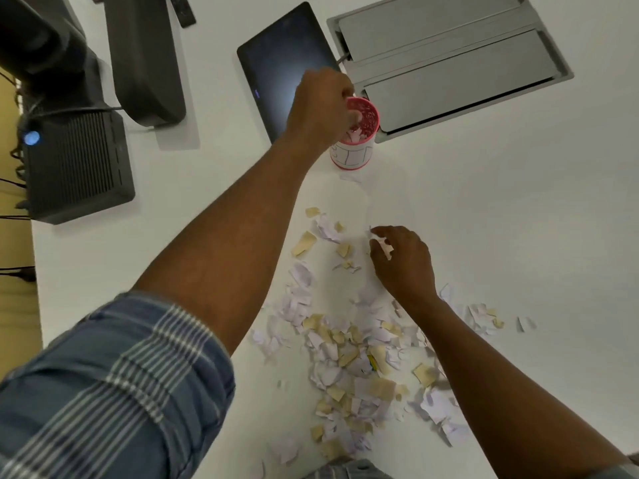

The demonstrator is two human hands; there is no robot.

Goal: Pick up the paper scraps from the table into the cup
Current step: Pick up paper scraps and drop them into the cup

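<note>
A white cup with a pink rim (pixel 356 153) stands on the white table (pixel 501 209), and paper scraps show inside it. My left hand (pixel 320 107) hovers over the cup's mouth with its fingertips dipped just inside; whether they still pinch scraps is unclear. My right hand (pixel 403 259) rests on the table nearer to me, its fingers closed on a white paper scrap (pixel 385 245). A wide pile of white and tan paper scraps (pixel 349 344) spreads across the table below and around my right hand.
A dark tablet (pixel 276 63) lies just behind the cup. A grey cable hatch (pixel 449 60) is set into the table at the back right. Black devices (pixel 79 167) and a monitor base (pixel 145 60) stand at the back left. The table's left edge is close.
</note>
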